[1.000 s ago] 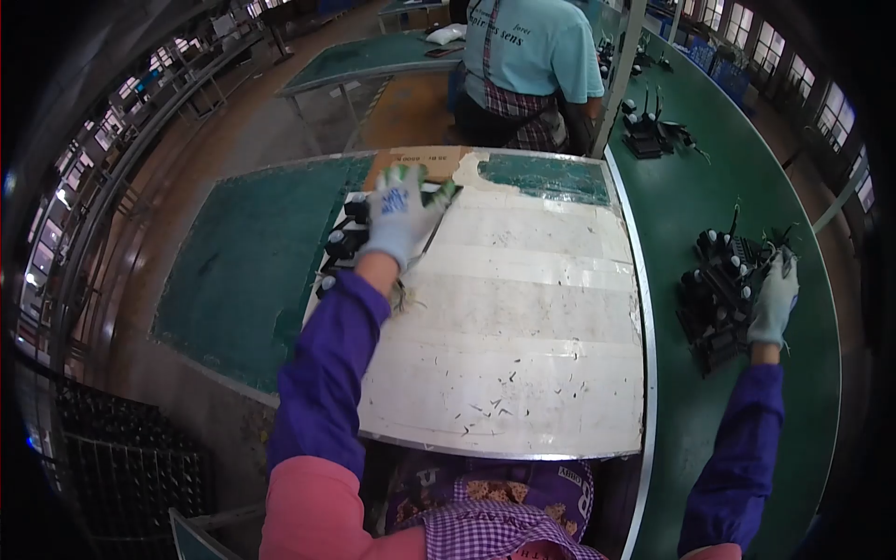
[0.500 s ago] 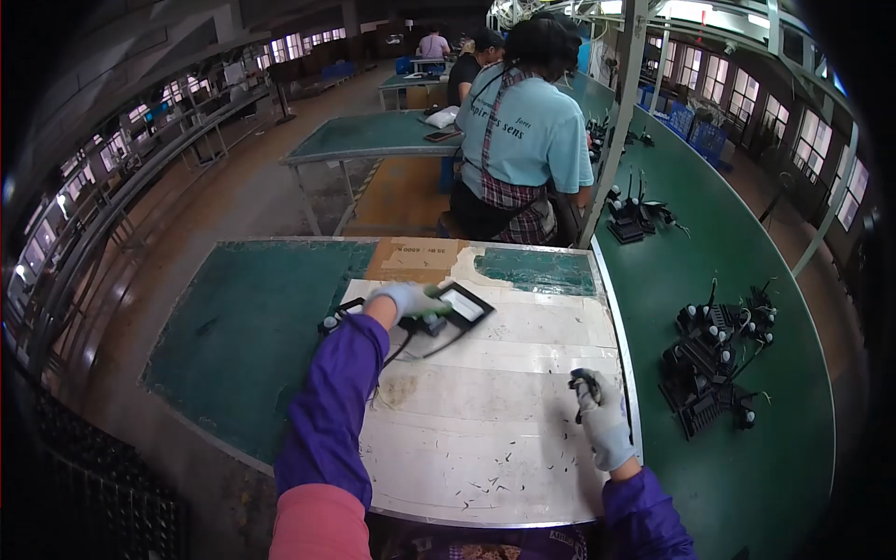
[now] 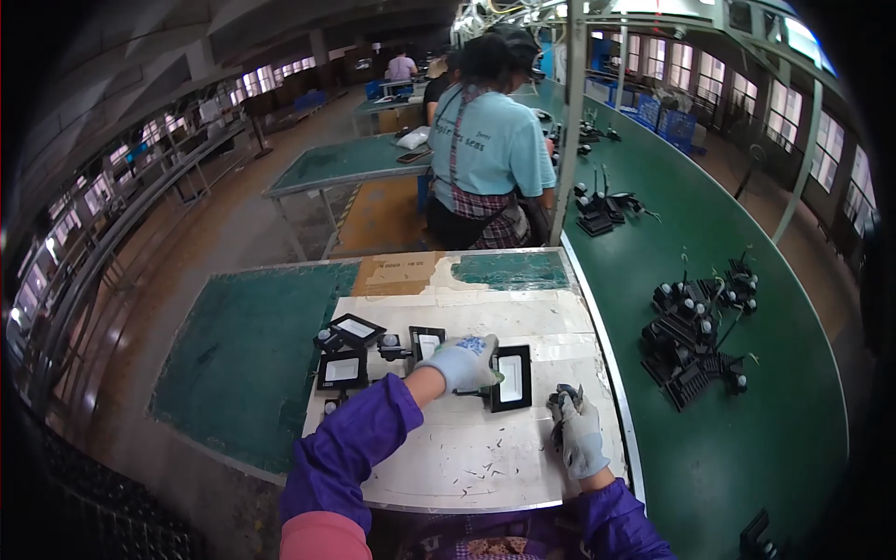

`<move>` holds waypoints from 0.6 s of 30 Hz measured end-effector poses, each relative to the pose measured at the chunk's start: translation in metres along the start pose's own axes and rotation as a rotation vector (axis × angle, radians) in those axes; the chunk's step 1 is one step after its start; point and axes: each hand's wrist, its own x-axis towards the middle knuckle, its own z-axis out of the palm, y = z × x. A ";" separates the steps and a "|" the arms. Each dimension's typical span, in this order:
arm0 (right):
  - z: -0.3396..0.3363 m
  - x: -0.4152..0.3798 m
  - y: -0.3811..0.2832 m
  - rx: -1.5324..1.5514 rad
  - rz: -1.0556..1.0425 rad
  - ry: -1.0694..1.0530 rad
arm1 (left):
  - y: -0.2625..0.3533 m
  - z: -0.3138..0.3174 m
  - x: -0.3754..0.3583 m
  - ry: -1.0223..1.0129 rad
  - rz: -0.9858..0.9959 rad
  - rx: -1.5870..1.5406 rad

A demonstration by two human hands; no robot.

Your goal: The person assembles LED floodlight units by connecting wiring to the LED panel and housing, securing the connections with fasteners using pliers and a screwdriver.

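My left hand [image 3: 469, 362], in a pale work glove, is closed on the left edge of a black floodlight [image 3: 512, 378] with a white front panel. The fingertips are partly hidden there. Just behind that hand, another floodlight [image 3: 427, 343] is partly covered by it. Two more floodlights, one angled [image 3: 355, 328] and one squarer [image 3: 342, 371], lie farther left, with round white sensor heads beside them. Near the table's right edge, my gloved right hand [image 3: 581, 437] is closed around a small dark hand tool [image 3: 564, 399] whose exact kind I cannot make out.
White sheeting [image 3: 439, 448] with scattered dark clippings covers much of the worktable. On the right, a green conveyor belt [image 3: 784, 373] carries a pile of black floodlights [image 3: 695, 336]. Ahead, a co-worker in a light blue shirt [image 3: 490, 140] sits beside a metal post [image 3: 566, 140].
My left hand has moved right and nearer to me, with the floodlight now upright on the sheeting. Floodlights on the left have come into clearer view. My right hand has shifted slightly left in view.
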 end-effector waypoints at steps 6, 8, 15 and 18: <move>-0.021 -0.032 -0.013 0.180 0.011 0.067 | 0.054 0.000 -0.019 0.070 0.087 -0.336; -0.034 -0.042 -0.016 0.214 -0.022 0.119 | 0.048 0.030 -0.009 0.159 0.118 -0.710; -0.061 -0.079 -0.035 0.349 0.013 -0.144 | 0.099 0.093 -0.039 -0.041 0.249 -2.204; -0.073 -0.081 -0.042 0.164 0.022 -0.100 | 0.126 0.114 -0.051 -0.081 0.104 -2.381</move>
